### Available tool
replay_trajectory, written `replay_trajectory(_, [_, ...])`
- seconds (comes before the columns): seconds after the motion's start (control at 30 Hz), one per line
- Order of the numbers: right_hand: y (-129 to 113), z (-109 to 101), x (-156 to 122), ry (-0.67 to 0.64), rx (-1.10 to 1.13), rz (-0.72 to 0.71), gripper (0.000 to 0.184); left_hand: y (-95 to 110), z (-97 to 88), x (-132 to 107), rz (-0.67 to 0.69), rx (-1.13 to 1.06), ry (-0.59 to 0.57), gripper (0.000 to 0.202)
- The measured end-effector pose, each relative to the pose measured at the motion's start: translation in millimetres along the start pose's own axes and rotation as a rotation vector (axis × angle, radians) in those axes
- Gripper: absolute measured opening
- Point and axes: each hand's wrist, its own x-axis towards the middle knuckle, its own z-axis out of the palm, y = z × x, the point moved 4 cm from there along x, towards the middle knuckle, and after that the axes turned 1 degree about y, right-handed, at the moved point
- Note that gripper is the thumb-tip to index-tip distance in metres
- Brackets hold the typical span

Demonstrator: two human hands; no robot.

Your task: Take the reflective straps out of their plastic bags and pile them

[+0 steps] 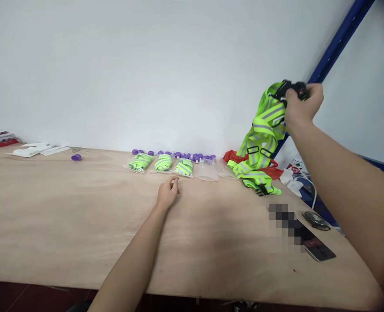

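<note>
Raised at the right, my right hand (304, 104) is closed around the black buckles of a neon yellow-green reflective harness (264, 130). Grey stripes run along its straps, which hang in a tangle, and the lower end with another black buckle reaches the tabletop. My left hand (168, 193) rests on the table, fingers loosely bent and apart, with nothing visible in it. Just beyond it lie clear bags (184, 167) packed with folded yellow-green straps. Beside them is a flat clear bag (206, 170) with no straps in it.
Purple rolls (196, 157) line the wall behind the bags, and a single purple piece (76, 157) lies further left. A red plastic bag (271, 172) is behind the harness. A phone (318, 245) and a dark oval object (316, 220) lie right. White papers (32, 150) sit far left.
</note>
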Motion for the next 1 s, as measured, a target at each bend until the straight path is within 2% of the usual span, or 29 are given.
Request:
replay_trajectory(0.03, [12.6, -2.0, -13.7, 0.113, -0.061, 0.043, 0.036, 0.0, 0.2, 0.1, 0.002, 0.008, -0.003, 0.033])
replay_trajectory(0.07, [26.8, 2.9, -30.3, 0.094, -0.12, 0.1, 0.037, 0.0, 0.5, 0.3, 0.004, 0.016, -0.007, 0.032])
replay_trajectory(0.13, [56.7, 22.8, -67.9, -0.114, -0.193, 0.212, 0.034, -0.3, 1.2, 0.8, 0.003, 0.03, -0.015, 0.032])
replay_trajectory(0.17, [69.3, 32.5, -86.6, -0.178, -0.202, 0.246, 0.035, -0.5, 1.7, 1.1, 0.002, 0.037, -0.019, 0.032])
replay_trajectory(0.27, [87.8, 63.4, -135.1, -0.287, -0.207, 0.258, 0.033, -0.8, 3.2, 1.7, 0.011, 0.05, -0.03, 0.031])
replay_trajectory(0.33, [75.1, 89.6, -162.7, -0.369, -0.118, 0.105, 0.026, -1.0, 4.2, 2.0, 0.022, 0.046, -0.033, 0.03])
replay_trajectory(0.43, [33.4, 131.8, -207.0, -0.504, -0.039, -0.087, 0.029, -2.9, 5.1, 2.6, 0.02, 0.043, -0.024, 0.031])
replay_trajectory(0.5, [-4.4, 160.9, -240.3, -0.667, -0.135, -0.344, 0.034, -5.0, 5.0, 3.4, 0.02, 0.049, -0.003, 0.03])
replay_trajectory(0.6, [-45.6, 195.0, -277.4, -0.794, -0.346, -0.494, 0.037, -8.3, 4.4, 5.1, 0.028, 0.062, 0.028, 0.027])
replay_trajectory(0.7, [-67.4, 216.6, -290.4, -0.821, -0.365, -0.475, 0.027, -11.0, 3.7, 6.8, 0.025, 0.067, 0.025, 0.026])
replay_trajectory(0.8, [-72.5, 227.2, -289.6, -0.833, -0.339, -0.418, 0.028, -11.2, 3.4, 7.8, 0.03, 0.068, 0.006, 0.027])
replay_trajectory(0.9, [-72.6, 224.4, -289.1, -0.818, -0.285, -0.365, 0.023, -11.4, 4.6, 8.4, -0.016, -0.01, -0.021, 0.035])
replay_trajectory(1.0, [-73.6, 210.5, -296.8, -0.786, -0.207, -0.323, 0.019, -14.6, 8.9, 8.3, -0.182, -0.278, -0.068, 0.048])
